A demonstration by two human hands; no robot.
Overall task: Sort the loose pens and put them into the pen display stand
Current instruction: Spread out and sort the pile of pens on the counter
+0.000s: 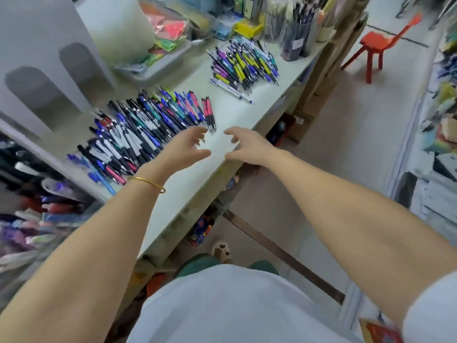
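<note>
Worktop (195, 177): pale grey-green and long, running from lower centre to upper right of the view. The frame is slightly motion-blurred.

Grey panel (37, 45): stands at the left rear of the worktop. 2 dark arched recesses are visible in it.

Near pen pile (138, 134): the largest group of loose pens, lying flat on the worktop just in front of the panel. Barrels are mostly black, blue and white, with some pink and teal, roughly parallel.

Far pen pile (244, 65): a 2nd loose group further along the worktop, well apart from the near pile. Colours are yellow, purple, blue and teal.

Red chair (376, 45): on the floor at upper right, beyond the worktop edge.

Clear holders (296, 33): at the rear of the worktop behind the far pile, with pens upright inside.

Left hand (188, 147): over the right edge of the near pile, fingers spread and loosely bent, holding nothing.

Right hand (244, 147): near the left hand, over bare worktop at the front edge, fingers likewise spread and loosely bent, holding nothing. Contact with the surface cannot be told for either hand.

Pink pens (209, 115): 2, side by side at the right end of the near pile, just beyond the left fingertips.

Gold bangle (148, 184): on the left wrist.
</note>
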